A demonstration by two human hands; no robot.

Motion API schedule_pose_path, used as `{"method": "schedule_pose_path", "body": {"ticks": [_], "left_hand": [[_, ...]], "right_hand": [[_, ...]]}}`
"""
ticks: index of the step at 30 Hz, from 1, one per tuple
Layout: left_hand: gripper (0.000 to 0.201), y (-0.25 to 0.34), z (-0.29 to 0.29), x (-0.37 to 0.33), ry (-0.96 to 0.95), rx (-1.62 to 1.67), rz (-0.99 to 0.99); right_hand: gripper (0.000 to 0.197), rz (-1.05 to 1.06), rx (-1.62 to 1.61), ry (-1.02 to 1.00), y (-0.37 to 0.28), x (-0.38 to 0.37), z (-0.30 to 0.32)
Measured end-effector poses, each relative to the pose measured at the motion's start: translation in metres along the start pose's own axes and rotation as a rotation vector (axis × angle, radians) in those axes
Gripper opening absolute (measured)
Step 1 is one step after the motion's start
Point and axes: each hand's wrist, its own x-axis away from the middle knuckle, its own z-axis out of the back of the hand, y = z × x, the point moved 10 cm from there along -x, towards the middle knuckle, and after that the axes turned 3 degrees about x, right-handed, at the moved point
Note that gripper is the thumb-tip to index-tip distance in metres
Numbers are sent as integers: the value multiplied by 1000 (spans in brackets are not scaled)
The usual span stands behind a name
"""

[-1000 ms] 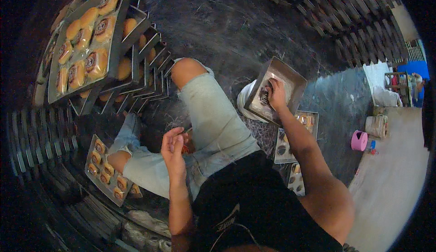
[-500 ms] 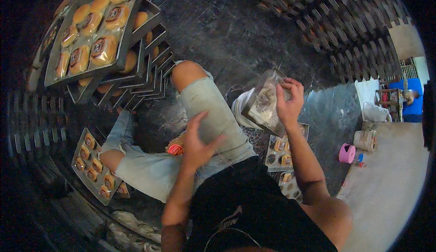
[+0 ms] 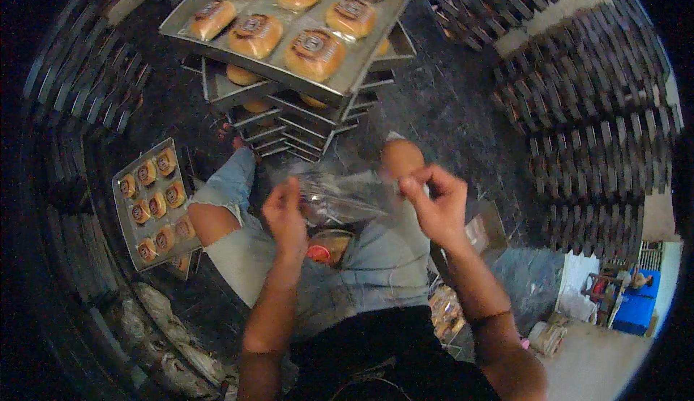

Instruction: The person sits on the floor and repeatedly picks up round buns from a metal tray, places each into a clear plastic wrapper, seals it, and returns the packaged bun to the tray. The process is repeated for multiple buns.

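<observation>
A clear plastic bag (image 3: 341,197) is stretched in front of my lap, and no bun shows inside it. My left hand (image 3: 287,219) pinches its left side between thumb and fingers. At the right end, my right hand (image 3: 438,204) has thumb and forefinger pinched together on the bag's edge, slightly blurred. Ahead of both hands stands a stack of metal trays, the top tray (image 3: 345,91) bearing several golden buns (image 3: 315,52) with dark printed wrappers. A round red thing (image 3: 318,254) rests between my legs, partly behind the bag and my left hand.
To the left, another metal tray (image 3: 127,229) holds several wrapped buns. A shallow box (image 3: 493,229) with clear plastic in it sits beyond my right forearm. Tall stacks of dark trays (image 3: 589,159) line the right side. Another person (image 3: 640,280) is far off at the right.
My right hand has come from the box of bags to my lap with a clear bag. My left hand, open before, now grips it too. The view has turned toward the tray stack.
</observation>
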Motion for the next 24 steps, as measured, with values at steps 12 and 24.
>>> {"method": "schedule_pose_path", "body": {"ticks": [12,24], "left_hand": [[23,-49,81,-45,207,737,305],[22,-25,109,-38,308,419,126]], "right_hand": [[75,298,709,-201,-47,-532,-158],[83,590,156,120,-141,-391,-114]]}}
